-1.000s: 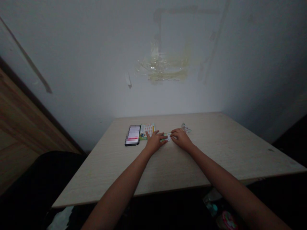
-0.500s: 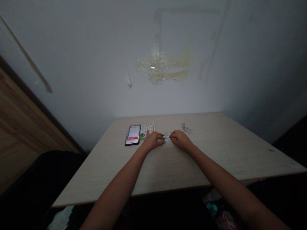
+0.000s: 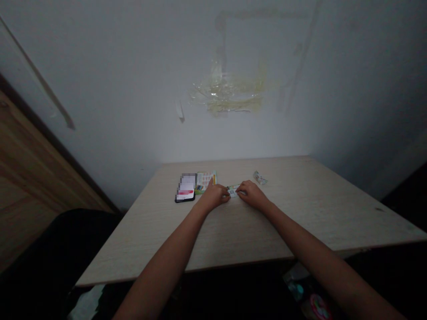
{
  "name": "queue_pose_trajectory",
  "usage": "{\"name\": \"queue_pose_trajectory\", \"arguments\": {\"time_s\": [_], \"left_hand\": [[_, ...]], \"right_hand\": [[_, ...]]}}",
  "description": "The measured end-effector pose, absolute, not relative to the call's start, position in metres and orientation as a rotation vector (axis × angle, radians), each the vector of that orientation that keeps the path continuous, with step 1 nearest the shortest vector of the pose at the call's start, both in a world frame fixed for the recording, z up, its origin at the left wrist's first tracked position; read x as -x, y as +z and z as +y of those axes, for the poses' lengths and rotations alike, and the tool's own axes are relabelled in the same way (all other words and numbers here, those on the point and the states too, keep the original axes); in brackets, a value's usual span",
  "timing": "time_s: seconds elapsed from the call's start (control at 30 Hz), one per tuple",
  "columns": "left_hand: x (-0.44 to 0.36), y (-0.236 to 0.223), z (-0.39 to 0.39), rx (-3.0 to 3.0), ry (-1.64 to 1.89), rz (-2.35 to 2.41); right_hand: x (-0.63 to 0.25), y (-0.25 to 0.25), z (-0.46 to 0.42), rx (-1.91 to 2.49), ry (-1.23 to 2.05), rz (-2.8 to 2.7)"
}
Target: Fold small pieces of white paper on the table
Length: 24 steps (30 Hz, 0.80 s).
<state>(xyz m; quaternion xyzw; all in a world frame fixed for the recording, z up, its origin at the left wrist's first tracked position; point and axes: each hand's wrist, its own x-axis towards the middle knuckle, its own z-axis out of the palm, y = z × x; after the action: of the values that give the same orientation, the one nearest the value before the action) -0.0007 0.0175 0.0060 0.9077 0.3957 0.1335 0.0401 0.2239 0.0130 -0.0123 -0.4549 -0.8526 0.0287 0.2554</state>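
Both my hands rest far out on a pale wooden table (image 3: 300, 209). My left hand (image 3: 215, 196) and my right hand (image 3: 252, 194) meet over a small printed paper piece (image 3: 233, 191), each with fingers curled and pinching one end of it. The piece lies flat on the tabletop between my fingertips. Much of it is hidden under my fingers.
A phone (image 3: 186, 188) with a lit screen lies left of my hands, a colourful printed card (image 3: 205, 181) beside it. A small crumpled wrapper (image 3: 259, 178) sits behind my right hand. The wall stands right behind the table; dark clutter lies below the front edge.
My left hand's fingers have drawn in from lying spread to curled on the paper piece. My right hand has slid slightly left, uncovering the wrapper behind it.
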Motion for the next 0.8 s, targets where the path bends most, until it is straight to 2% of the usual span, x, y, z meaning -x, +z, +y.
{"name": "queue_pose_trajectory", "arguments": {"time_s": [0.8], "left_hand": [[0.0081, 0.0045, 0.0175, -2.670, 0.495, 1.234]], "right_hand": [[-0.2207, -0.0143, 0.0104, 1.243, 0.068, -2.290]]}}
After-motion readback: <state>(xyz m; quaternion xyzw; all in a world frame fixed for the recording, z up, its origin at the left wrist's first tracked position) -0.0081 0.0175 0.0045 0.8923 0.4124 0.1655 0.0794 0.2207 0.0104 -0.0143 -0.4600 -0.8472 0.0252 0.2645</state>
